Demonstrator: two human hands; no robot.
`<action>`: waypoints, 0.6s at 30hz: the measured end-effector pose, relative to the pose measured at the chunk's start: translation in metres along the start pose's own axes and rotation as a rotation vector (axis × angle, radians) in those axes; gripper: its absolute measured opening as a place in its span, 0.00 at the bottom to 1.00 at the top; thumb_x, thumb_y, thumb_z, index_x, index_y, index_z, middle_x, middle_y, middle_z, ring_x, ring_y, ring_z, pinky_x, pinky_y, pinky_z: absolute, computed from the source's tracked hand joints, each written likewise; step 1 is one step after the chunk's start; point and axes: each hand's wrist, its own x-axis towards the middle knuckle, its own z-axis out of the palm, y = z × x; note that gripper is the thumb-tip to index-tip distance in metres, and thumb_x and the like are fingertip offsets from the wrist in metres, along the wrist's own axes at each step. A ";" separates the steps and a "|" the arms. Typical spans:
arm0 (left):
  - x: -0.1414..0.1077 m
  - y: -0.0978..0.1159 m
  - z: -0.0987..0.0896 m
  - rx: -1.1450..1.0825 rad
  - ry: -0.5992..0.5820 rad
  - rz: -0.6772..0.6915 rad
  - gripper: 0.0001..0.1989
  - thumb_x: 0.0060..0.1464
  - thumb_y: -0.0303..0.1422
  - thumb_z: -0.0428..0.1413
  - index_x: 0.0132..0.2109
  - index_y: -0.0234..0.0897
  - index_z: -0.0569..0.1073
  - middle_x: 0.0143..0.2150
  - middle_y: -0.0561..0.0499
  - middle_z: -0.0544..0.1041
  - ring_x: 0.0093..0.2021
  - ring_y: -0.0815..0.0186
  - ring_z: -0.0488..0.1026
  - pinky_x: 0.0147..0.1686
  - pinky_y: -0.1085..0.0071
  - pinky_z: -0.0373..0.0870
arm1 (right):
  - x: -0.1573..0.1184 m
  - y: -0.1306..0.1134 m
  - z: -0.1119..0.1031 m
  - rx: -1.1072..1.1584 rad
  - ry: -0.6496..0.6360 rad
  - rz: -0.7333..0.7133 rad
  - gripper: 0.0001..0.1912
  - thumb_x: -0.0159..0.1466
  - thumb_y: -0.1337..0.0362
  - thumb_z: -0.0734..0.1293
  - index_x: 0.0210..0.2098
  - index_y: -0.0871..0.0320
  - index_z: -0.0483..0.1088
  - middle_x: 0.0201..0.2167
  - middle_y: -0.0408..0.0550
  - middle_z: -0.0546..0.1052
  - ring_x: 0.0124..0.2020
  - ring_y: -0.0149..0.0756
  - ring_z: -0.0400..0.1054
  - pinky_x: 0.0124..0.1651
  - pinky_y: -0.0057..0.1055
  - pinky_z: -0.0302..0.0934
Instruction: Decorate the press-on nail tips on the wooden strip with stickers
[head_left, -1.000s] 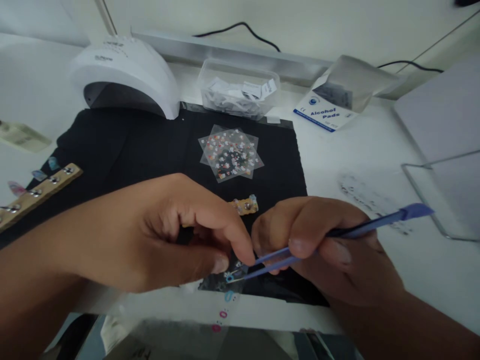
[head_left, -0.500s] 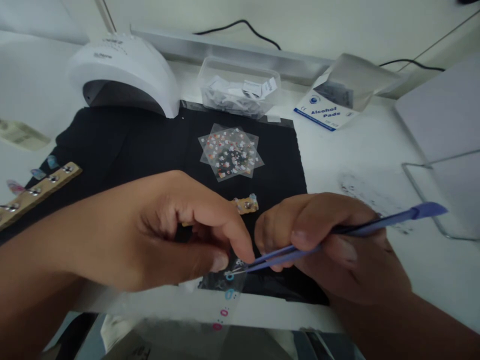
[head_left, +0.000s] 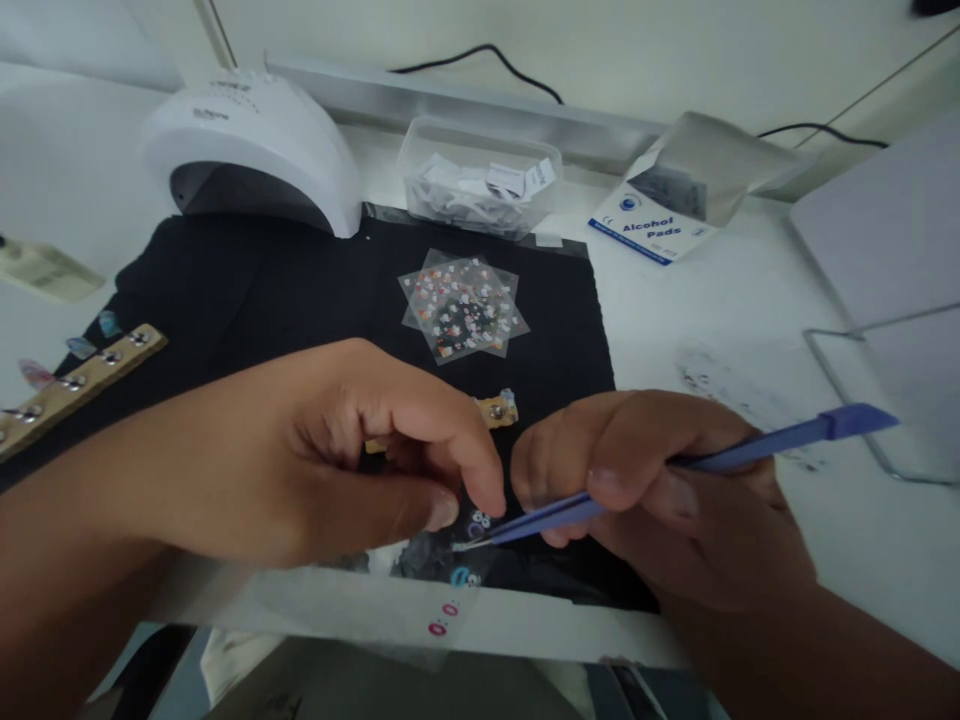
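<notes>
My right hand (head_left: 660,490) grips blue-purple tweezers (head_left: 562,515) between thumb and fingers. Their metal tips are pressed together over a clear sticker sheet (head_left: 466,600) printed with small blue, pink and white ring shapes; a tiny bit seems to be at the tips, too small to make out. My left hand (head_left: 360,460) is curled, its thumb and index finger at the upper left of the sheet, which it appears to hold; the other fingertips are hidden. Behind my left hand a wooden strip (head_left: 501,411) with metal studs and a nail tip shows partly.
Clear decal sheets (head_left: 463,305) lie stacked on the black cloth (head_left: 300,290). Behind stand a white nail lamp (head_left: 255,140), a plastic box (head_left: 480,180) of small packets and an alcohol pads box (head_left: 660,215). A second wooden strip (head_left: 90,385) with nail tips lies left.
The tweezer tips have come together. The sticker sheet has shifted upward, and a blue ring near the tips no longer shows there. My hands have barely moved.
</notes>
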 end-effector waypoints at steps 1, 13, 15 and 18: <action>0.000 0.000 0.000 -0.004 0.001 -0.008 0.08 0.60 0.30 0.56 0.40 0.43 0.80 0.29 0.53 0.78 0.25 0.70 0.72 0.22 0.77 0.65 | 0.000 0.000 0.000 -0.006 -0.002 -0.003 0.09 0.67 0.63 0.66 0.36 0.54 0.79 0.24 0.45 0.76 0.23 0.35 0.72 0.27 0.33 0.66; 0.001 0.001 0.000 -0.011 -0.014 -0.038 0.07 0.60 0.30 0.56 0.40 0.44 0.80 0.27 0.55 0.77 0.23 0.71 0.70 0.21 0.78 0.63 | 0.000 -0.002 0.003 -0.026 0.020 -0.015 0.09 0.66 0.64 0.67 0.33 0.54 0.79 0.22 0.46 0.76 0.23 0.34 0.71 0.27 0.32 0.65; 0.000 0.000 0.000 -0.006 -0.004 -0.035 0.08 0.60 0.29 0.56 0.40 0.44 0.80 0.28 0.55 0.77 0.24 0.71 0.70 0.21 0.78 0.64 | 0.000 -0.002 0.002 -0.039 0.011 -0.017 0.10 0.66 0.63 0.67 0.32 0.54 0.79 0.21 0.46 0.76 0.23 0.34 0.71 0.27 0.32 0.66; -0.001 0.000 0.000 -0.008 -0.006 -0.030 0.08 0.60 0.29 0.56 0.40 0.43 0.79 0.28 0.54 0.77 0.24 0.71 0.70 0.21 0.77 0.64 | 0.000 -0.003 0.002 -0.052 0.006 -0.021 0.10 0.67 0.63 0.66 0.31 0.55 0.79 0.21 0.46 0.76 0.22 0.34 0.71 0.27 0.31 0.66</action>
